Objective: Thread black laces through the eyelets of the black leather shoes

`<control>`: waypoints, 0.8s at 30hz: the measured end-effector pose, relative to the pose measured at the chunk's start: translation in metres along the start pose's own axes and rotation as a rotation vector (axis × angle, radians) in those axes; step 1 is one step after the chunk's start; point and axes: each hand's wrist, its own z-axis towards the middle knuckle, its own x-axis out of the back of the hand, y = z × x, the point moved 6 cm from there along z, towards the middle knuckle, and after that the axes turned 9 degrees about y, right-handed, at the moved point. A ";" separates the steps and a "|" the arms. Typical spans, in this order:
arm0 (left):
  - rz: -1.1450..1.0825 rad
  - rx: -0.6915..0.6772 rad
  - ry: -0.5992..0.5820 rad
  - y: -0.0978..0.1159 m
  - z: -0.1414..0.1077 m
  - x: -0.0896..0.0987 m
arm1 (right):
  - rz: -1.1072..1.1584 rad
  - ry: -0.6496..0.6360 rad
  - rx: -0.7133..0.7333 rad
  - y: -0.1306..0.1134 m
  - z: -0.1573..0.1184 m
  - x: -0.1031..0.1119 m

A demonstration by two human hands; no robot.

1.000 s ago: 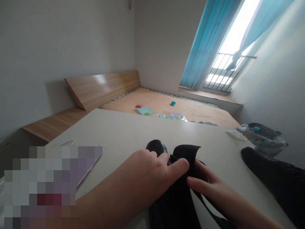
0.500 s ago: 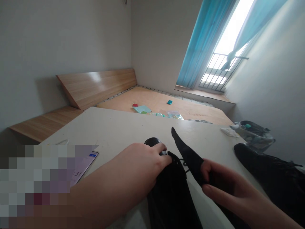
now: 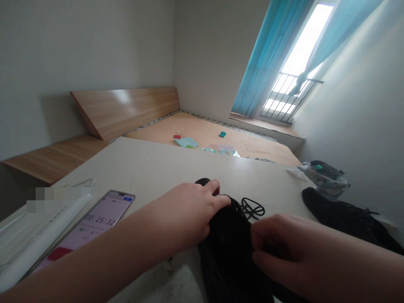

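A black lace-up shoe (image 3: 227,252) points away from me over the white table, its toe at the far end. My left hand (image 3: 195,210) is closed around the front of the shoe, fingers over the toe and the lace opening. Loops of black shoelace (image 3: 252,208) hang out on the shoe's right side. My right hand (image 3: 280,248) is curled shut against that side, on a black cloth that blends into the dark shoe; most of the cloth is hidden. Another black lace-up shoe (image 3: 347,216) lies farther right.
The white table (image 3: 151,164) bears a phone (image 3: 107,210) showing a running timer and a clear-and-white packet (image 3: 50,235) at the left. Behind are a wooden bed board (image 3: 158,126) with small items and a headboard (image 3: 126,109). A lined bin (image 3: 328,179) stands at the right.
My right hand has moved left and in against the shoe; the pointed end of the black cloth no longer sticks out. The lace loops now show. My left hand keeps its grip.
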 end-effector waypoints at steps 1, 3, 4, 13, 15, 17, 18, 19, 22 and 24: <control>-0.003 -0.007 0.011 0.000 -0.001 0.000 | -0.085 0.018 0.016 -0.013 0.011 0.000; -0.013 -0.023 0.040 -0.001 -0.001 -0.001 | -0.213 0.096 0.136 -0.039 0.029 -0.005; -0.020 -0.030 0.050 -0.001 -0.001 -0.001 | -0.258 0.130 0.197 -0.048 0.035 -0.010; -0.029 -0.048 0.063 -0.003 -0.002 -0.005 | -0.400 0.095 0.474 -0.054 0.038 -0.053; -0.025 -0.037 0.064 -0.004 -0.002 -0.005 | -0.417 0.077 0.561 -0.054 0.028 -0.050; -0.019 -0.034 0.069 -0.004 -0.002 -0.005 | -0.452 0.111 0.586 -0.051 0.020 -0.046; -0.017 -0.035 0.074 -0.004 -0.002 -0.005 | -0.475 0.135 0.579 -0.050 0.018 -0.045; -0.018 -0.037 0.079 -0.003 -0.002 -0.005 | -0.499 0.154 0.567 -0.049 0.017 -0.046; -0.019 -0.034 0.076 -0.002 -0.002 -0.005 | -0.519 0.130 0.601 -0.049 0.019 -0.056; -0.021 -0.021 0.063 -0.002 -0.002 -0.005 | -0.478 0.125 0.632 -0.051 0.027 -0.064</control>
